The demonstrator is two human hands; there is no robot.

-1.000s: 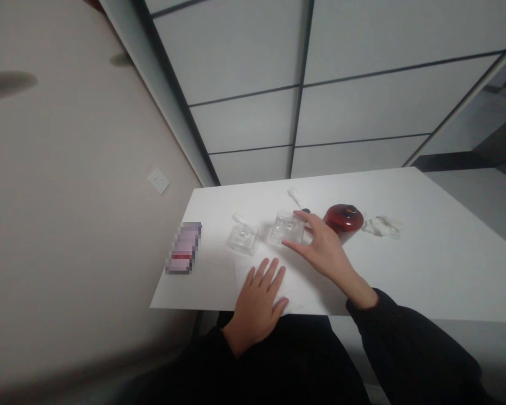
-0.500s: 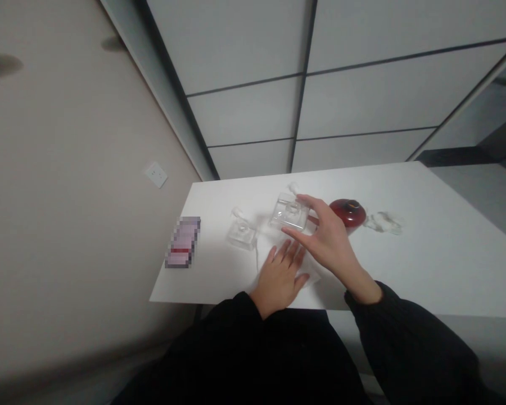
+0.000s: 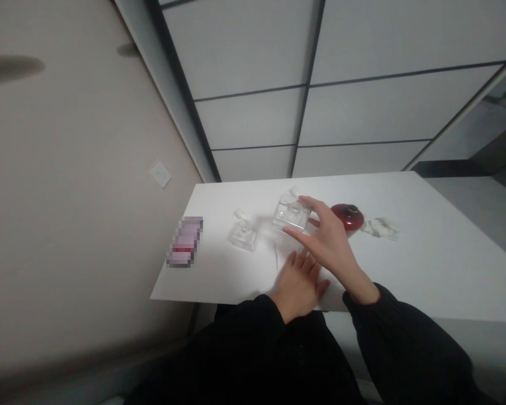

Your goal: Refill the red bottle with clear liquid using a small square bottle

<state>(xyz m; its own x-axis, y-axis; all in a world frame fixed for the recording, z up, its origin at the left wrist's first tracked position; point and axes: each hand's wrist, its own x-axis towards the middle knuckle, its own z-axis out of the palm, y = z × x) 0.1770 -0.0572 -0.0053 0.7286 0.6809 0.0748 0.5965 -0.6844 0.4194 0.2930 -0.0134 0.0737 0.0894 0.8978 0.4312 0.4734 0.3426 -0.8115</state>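
Note:
My right hand (image 3: 335, 242) grips a clear square bottle (image 3: 290, 212) with a round neck, thumb at the near side and fingers at the far side, raised a little above the table. My left hand (image 3: 299, 284) lies flat below it, fingers stretched out, on a thin white sheet (image 3: 283, 250) that could be tissue or cloth. To the left stands a second clear square bottle (image 3: 243, 233), a small clear piece (image 3: 239, 214) just behind it. Another whitish clear piece (image 3: 294, 192) shows behind the held bottle. A dark red rounded vase (image 3: 349, 217) is partly hidden by my right hand.
Right of the vase lies a crumpled, pale, see-through bundle (image 3: 380, 228). A blurred-out pink object (image 3: 184, 242) rests at the left end of the white table (image 3: 438, 259). Behind are panelled doors (image 3: 253, 121); a socket (image 3: 161, 175) is on the left wall.
My left hand has slid to the right and slightly nearer to me, with the white sheet shifting along under it. My right hand still holds the bottle in about the same place.

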